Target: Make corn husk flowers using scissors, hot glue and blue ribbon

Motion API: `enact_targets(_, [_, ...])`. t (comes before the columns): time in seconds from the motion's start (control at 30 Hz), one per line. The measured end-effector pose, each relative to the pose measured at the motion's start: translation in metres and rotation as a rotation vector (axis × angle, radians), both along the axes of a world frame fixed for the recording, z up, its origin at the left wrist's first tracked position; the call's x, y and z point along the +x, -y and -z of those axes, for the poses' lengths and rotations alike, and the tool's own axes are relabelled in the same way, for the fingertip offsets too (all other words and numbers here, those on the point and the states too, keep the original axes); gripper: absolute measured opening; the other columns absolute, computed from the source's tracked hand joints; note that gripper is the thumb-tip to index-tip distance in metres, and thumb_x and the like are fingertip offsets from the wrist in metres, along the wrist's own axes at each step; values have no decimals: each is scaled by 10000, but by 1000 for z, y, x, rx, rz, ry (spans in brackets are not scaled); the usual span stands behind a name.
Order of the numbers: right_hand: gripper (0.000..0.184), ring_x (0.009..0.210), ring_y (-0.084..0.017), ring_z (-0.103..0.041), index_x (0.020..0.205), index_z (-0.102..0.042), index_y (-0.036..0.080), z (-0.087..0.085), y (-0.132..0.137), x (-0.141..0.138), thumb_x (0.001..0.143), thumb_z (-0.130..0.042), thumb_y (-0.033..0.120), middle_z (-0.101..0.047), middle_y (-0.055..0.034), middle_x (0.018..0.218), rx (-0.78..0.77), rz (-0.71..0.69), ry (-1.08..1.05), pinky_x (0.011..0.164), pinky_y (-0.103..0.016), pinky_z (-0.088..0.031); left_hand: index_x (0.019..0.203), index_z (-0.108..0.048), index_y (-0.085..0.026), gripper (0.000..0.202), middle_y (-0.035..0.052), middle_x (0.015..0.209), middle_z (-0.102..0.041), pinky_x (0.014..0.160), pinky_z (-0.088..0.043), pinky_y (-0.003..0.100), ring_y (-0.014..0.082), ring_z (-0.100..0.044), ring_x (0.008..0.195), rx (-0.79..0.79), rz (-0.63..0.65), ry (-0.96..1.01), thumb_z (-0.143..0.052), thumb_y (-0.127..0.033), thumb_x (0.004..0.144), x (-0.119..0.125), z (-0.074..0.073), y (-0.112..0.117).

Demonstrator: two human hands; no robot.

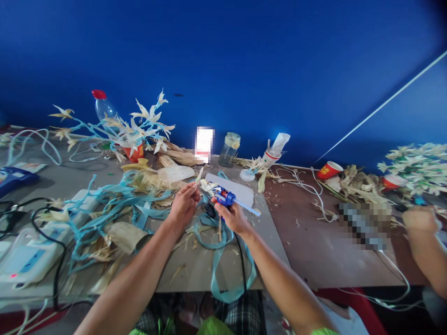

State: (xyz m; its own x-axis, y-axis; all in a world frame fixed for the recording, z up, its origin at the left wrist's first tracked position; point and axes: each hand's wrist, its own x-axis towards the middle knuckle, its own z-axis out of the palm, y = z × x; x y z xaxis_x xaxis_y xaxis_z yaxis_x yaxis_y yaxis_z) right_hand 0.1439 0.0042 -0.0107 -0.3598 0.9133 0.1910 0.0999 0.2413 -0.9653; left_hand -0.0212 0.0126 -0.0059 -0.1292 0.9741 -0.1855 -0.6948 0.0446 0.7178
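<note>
My left hand (183,204) is closed in a pinch on a small pale husk flower piece (203,182) held above the table. My right hand (233,217) grips a blue glue gun (225,197), whose nozzle end points left at the flower piece and almost touches it. A clear glue stick (247,207) juts out of the gun's back to the right. The gun's black cord (241,260) drops down over the table's front edge. Both hands hover over a grey table (195,267) strewn with light blue ribbon (216,260) and husk scraps.
A branch of husk flowers on blue stems (136,128) stands at the back left by a red-capped bottle (103,106). A glass jar (230,149), paper cups (328,170) and a white board (240,190) lie behind. Another person's arm (424,242) works at the right. Cables and a white device (28,258) lie left.
</note>
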Motion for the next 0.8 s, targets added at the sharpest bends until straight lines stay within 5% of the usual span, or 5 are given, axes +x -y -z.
enact_targets(0.8, [289, 717, -172, -553, 839, -598, 194, 0, -1, 4, 824, -502, 466, -570, -19, 697, 65, 1, 114, 641, -282, -447, 774, -622, -138, 237, -40, 557, -523, 500, -379, 192, 50, -445, 476, 26, -7, 5, -759, -241, 610, -1, 0, -2])
